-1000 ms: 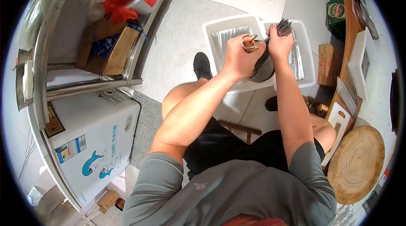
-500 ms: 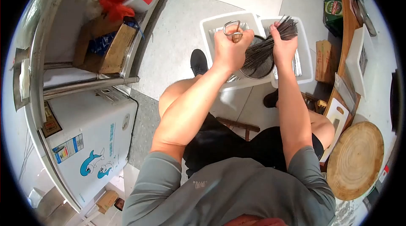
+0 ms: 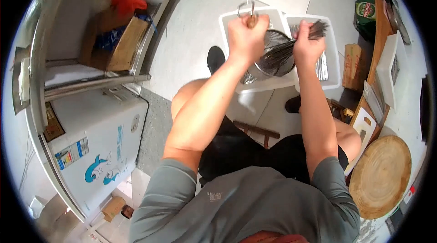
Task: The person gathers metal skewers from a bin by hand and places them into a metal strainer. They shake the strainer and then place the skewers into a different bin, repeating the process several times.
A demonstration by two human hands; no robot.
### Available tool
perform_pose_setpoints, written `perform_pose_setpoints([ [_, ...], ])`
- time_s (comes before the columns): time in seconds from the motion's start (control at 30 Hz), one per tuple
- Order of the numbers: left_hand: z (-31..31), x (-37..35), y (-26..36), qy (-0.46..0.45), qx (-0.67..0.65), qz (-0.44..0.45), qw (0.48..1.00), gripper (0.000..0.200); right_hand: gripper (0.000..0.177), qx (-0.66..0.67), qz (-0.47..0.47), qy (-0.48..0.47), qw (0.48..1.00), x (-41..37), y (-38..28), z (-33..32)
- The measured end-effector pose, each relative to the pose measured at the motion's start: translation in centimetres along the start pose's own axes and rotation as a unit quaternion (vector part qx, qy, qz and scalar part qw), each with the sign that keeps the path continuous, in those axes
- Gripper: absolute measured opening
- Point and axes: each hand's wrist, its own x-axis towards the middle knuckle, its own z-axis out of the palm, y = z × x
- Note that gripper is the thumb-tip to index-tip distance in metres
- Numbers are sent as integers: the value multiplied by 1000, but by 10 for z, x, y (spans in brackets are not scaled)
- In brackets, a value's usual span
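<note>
My left hand (image 3: 247,40) is closed round the wooden handle of a wire mesh strainer (image 3: 277,38), with the handle's metal loop sticking up above the fist. In my right hand (image 3: 307,49) is a bundle of thin dark metal skewers (image 3: 278,56), blurred at its upper end. The bundle slants down leftward, its lower part across the strainer's mesh bowl. Below both hands stand two white plastic tubs side by side, the left tub (image 3: 223,23) and the right tub (image 3: 334,29). Silvery sticks lie in both.
A low wooden stool (image 3: 255,129) is between my legs. On the left are a metal shelf with a cardboard box (image 3: 127,45) and a white appliance (image 3: 95,138). Along the right wall are a small carton (image 3: 353,66), a white cutting board (image 3: 363,127) and a round wooden board (image 3: 381,177).
The skewer bundle has shifted in my right hand, with less of it spread over the mesh and its top end blurred. Both hands appear slightly higher in view; the whole view has shifted a little too.
</note>
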Motion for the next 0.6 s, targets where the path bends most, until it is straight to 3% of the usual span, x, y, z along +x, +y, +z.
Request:
perform_pose_setpoints([
  [0.07, -2, 5, -3, 3, -35, -11, 999, 30, 17, 58, 9, -33, 998, -12, -13, -5],
  [0.23, 7, -5, -7, -37, -69, -15, 997, 32, 16, -47, 10, -85, 995, 0, 9, -19],
  [0.4, 7, -10, -6, -80, -37, 45, 995, 34, 20, -99, -8, -78, 992, 23, 17, -10],
  [0.47, 9, -10, -6, -68, -30, 39, 996, 34, 18, -131, 28, -64, 989, 26, 19, -8],
  [0.57, 7, -2, 0, -23, -32, 7, 999, 33, 16, -84, 35, -2, 996, 17, 13, -1],
  [0.6, 4, 3, 2, -3, -34, 0, 999, 33, 15, -3, 39, -6, 999, 6, 0, 1],
])
